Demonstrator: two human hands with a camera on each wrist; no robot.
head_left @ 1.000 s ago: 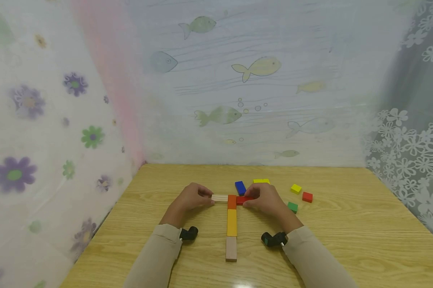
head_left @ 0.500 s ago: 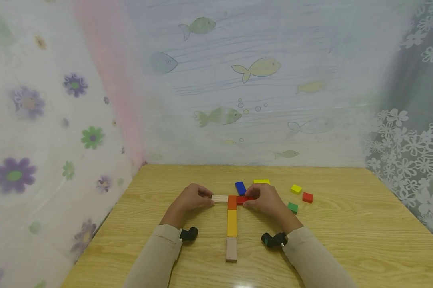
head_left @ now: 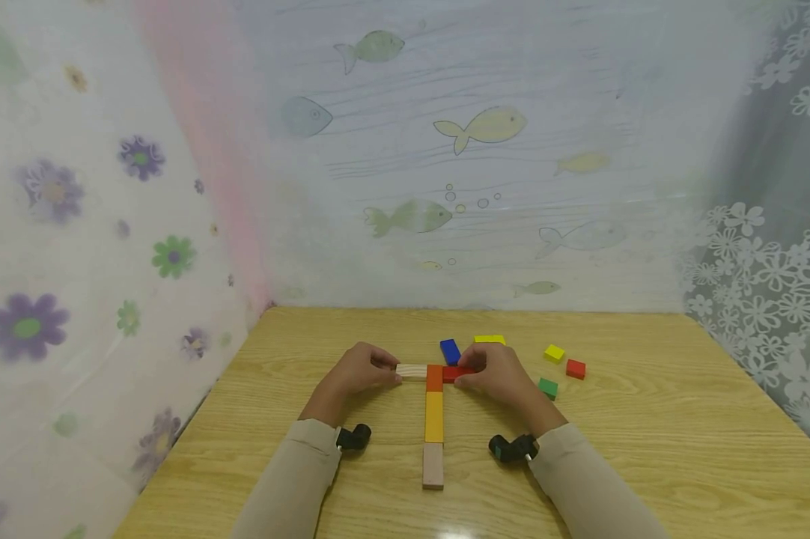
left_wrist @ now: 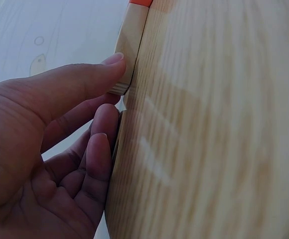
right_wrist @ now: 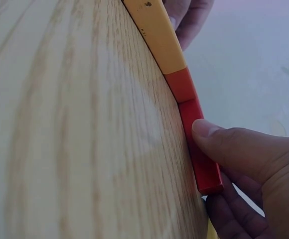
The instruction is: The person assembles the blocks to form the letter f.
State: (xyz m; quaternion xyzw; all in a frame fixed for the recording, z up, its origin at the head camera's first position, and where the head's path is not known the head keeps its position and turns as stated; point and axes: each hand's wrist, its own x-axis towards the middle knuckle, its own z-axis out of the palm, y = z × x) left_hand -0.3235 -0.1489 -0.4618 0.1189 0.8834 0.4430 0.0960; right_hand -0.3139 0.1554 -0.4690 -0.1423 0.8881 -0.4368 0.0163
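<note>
Our left hand pinches the pale block at three o'clock, our right hand the red block at nine; both lie nine-to-three.

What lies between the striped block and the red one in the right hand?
The orange block, touching both, as the head view shows.

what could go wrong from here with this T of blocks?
1. The left hand pinches the pale block and the right hand the long red block, either side of the orange block. Uneven pressure might twist it out of line with the amber block.
2. The blue block lies close to the right hand, so lifting away may nudge it.
</note>
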